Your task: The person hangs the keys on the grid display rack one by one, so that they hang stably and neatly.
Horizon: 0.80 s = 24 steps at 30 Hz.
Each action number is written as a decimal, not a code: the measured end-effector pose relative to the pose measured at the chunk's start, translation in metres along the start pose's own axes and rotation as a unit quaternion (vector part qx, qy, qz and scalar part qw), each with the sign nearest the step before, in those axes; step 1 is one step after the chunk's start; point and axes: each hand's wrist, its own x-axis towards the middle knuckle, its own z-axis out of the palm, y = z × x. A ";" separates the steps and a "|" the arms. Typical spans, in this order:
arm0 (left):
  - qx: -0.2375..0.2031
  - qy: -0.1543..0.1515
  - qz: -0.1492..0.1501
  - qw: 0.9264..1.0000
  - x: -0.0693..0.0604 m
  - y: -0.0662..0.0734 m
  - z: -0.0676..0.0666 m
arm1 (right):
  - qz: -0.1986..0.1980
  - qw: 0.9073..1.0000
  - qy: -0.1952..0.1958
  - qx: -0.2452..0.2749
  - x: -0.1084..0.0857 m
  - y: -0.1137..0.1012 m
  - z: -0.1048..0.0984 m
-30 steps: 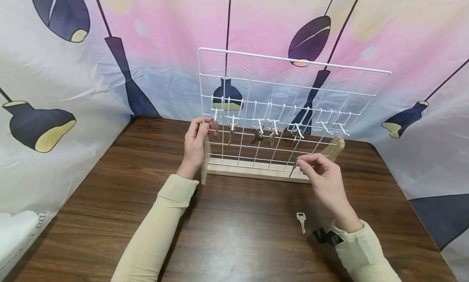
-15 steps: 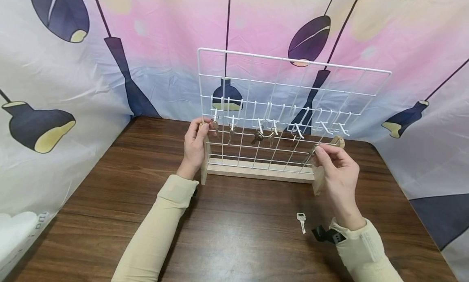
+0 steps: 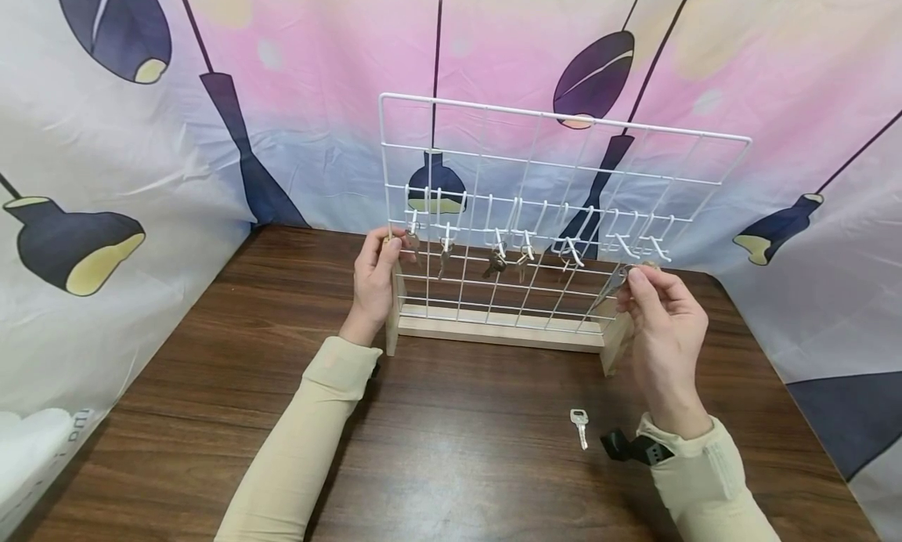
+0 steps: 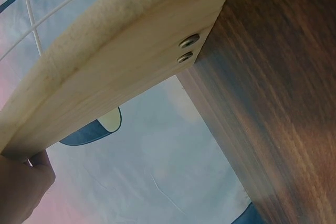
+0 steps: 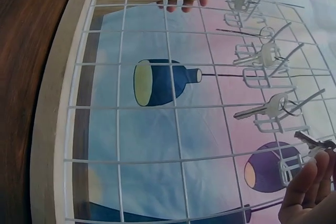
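My left hand grips the wooden side post of a white wire grid rack; in the left wrist view, fingers curl round that post. With thumb and fingertips, my right hand pinches a key low in front of the grid's right end, just below the two rightmost hooks. The right wrist view has this held key beside a hook. Several keys hang by rings from the hooks further left. A loose silver key lies on the table.
The rack's wooden base bar rests on the dark brown table. Behind and beside it hangs a printed cloth. A white object with print stands at the left edge. A black strap is on my right wrist.
My right hand has moved right and a little up with the key, from before the grid's lower part to beneath the right-hand hooks. The left hand has stayed on the post.
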 end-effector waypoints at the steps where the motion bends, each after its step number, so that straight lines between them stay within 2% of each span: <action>1: 0.001 -0.001 -0.001 1.000 0.000 0.001 0.000 | 0.005 1.000 0.004 0.004 0.000 -0.001 0.000; 13: 0.001 0.001 -0.002 1.000 0.001 0.002 0.001 | 0.028 0.998 0.011 0.054 0.002 -0.005 0.003; 24: 0.005 0.002 -0.004 1.000 0.000 0.001 0.000 | 0.034 0.998 0.008 0.060 0.003 -0.005 0.003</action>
